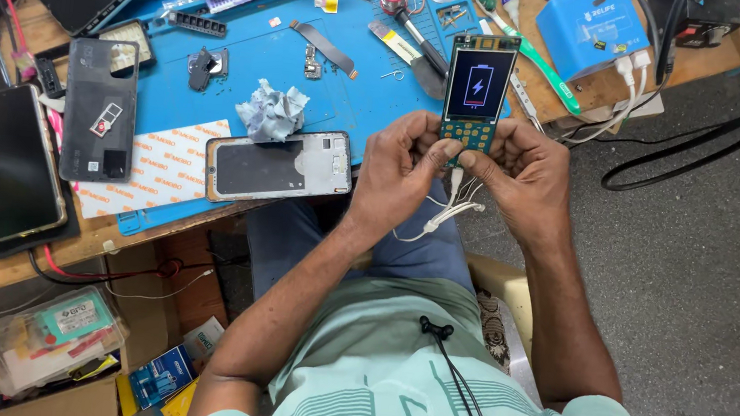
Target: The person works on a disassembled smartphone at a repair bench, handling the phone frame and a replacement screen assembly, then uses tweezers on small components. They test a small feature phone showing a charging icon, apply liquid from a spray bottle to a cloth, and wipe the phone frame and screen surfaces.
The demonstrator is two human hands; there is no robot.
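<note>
With its screen lit by a charging icon, I clamp both grips, left hand (405, 162) and right hand (520, 172), on the bare phone board (477, 88), its white cable (450, 211) plugged in, casing not yet fitted.

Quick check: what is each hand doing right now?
Left hand: closed on the lower end of the bare phone board, screen lit.
Right hand: closed on the same board's lower end.
</note>
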